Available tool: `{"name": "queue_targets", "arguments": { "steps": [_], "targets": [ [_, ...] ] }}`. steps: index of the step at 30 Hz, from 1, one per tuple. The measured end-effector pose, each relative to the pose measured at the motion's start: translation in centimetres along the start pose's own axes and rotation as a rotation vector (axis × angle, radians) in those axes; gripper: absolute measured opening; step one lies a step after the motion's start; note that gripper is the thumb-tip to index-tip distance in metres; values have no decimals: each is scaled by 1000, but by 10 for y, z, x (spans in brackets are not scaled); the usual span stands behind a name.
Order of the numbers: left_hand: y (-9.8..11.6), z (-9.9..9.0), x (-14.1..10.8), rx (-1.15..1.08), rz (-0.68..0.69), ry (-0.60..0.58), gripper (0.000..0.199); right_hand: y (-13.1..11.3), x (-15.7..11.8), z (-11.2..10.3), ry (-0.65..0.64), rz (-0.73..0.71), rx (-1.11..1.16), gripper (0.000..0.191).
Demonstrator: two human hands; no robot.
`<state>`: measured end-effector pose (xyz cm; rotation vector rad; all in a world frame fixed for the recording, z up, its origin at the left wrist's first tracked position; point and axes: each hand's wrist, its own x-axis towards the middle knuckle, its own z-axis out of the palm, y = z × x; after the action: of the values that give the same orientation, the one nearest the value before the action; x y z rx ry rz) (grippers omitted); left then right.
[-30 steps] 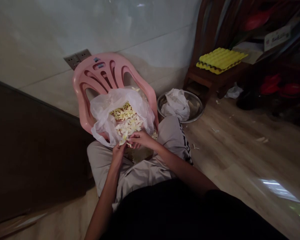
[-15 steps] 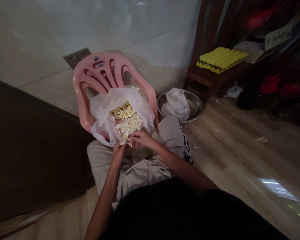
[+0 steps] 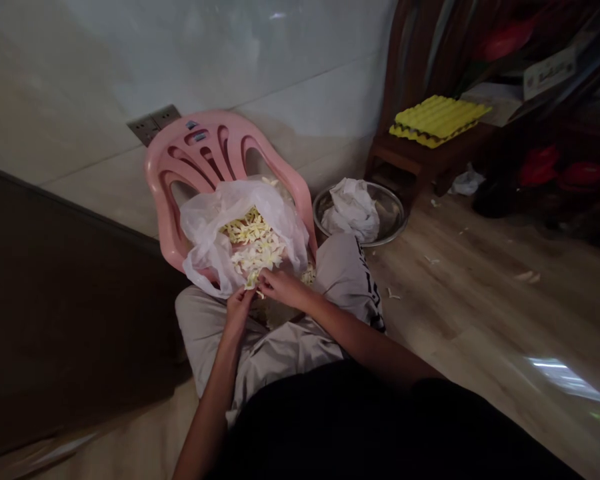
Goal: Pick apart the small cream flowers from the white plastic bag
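Pale cream flowers lie heaped inside a thin translucent plastic bag, which rests on my lap against a pink plastic chair. My left hand and my right hand meet at the bag's lower lip. Their fingertips pinch a small pale flower between them. A few more blossoms show below the bag, on my beige trousers. The bag's folds hide part of the heap.
A steel bowl holding crumpled white cloth or paper stands on the wood-look floor to my right. Beyond it are a low wooden stool with a yellow egg tray and dark clutter. Scraps lie scattered about the floor.
The whole view has shifted slightly, with the chair and bag sitting a little lower in the picture. My hands have stayed together at the bag's lip, pinching the flower.
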<state>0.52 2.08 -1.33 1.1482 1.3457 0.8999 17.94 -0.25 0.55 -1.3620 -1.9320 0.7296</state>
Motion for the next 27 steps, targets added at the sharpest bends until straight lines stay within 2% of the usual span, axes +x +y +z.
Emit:
{"name": "queue_targets", "arguments": {
  "steps": [2,6,11,14,21,24,27],
  "targets": [
    [0,0,0,61,32,-42,35,-2,-1,0,-15,-2,-48,13],
    [7,1,-4,132,135,-46,25,-5,-4,-2,-46,-23,-75,14],
    [15,4,-11,185,252,-29,19,-7,-1,5,-33,14,68,16],
    [16,5,-12,144,251,57,23,-5,5,11,60,114,165,12],
    [13,-12,-3,-84,27,342,43,14,19,2,374,383,382,6],
    [10,-19,-1,-201,14,439,42,21,21,-5,478,505,478,3],
    [10,-12,1,-285,52,520,37,23,22,-6,541,533,431,9]
  ]
}}
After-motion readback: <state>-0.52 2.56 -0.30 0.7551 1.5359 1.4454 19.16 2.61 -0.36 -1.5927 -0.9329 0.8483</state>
